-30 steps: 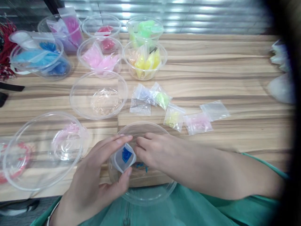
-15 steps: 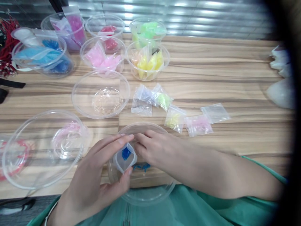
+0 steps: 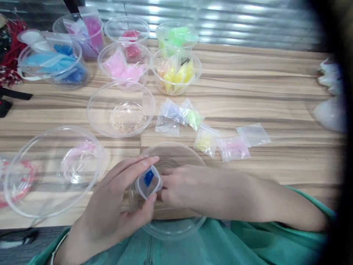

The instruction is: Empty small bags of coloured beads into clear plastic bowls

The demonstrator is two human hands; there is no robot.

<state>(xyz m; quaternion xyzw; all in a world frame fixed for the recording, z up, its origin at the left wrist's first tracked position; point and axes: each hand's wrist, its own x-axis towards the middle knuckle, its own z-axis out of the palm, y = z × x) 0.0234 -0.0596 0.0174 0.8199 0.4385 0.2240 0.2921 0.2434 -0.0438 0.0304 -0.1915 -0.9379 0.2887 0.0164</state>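
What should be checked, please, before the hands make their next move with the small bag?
1. Small bag held by the left hand: ok, between thumb and fingers.
2. Bag mouth open: ok, spread wide and facing up.
3. Blue pieces inside the bag: ok, a small cluster shows; the count is unclear.
4. Bag over the near bowl: ok, towards its left side.
5. Clear view of the bowl's floor: not ok, the hands and bag cover much of it.
6. Something pinched in the right hand: cannot tell, its fingertips are hidden.
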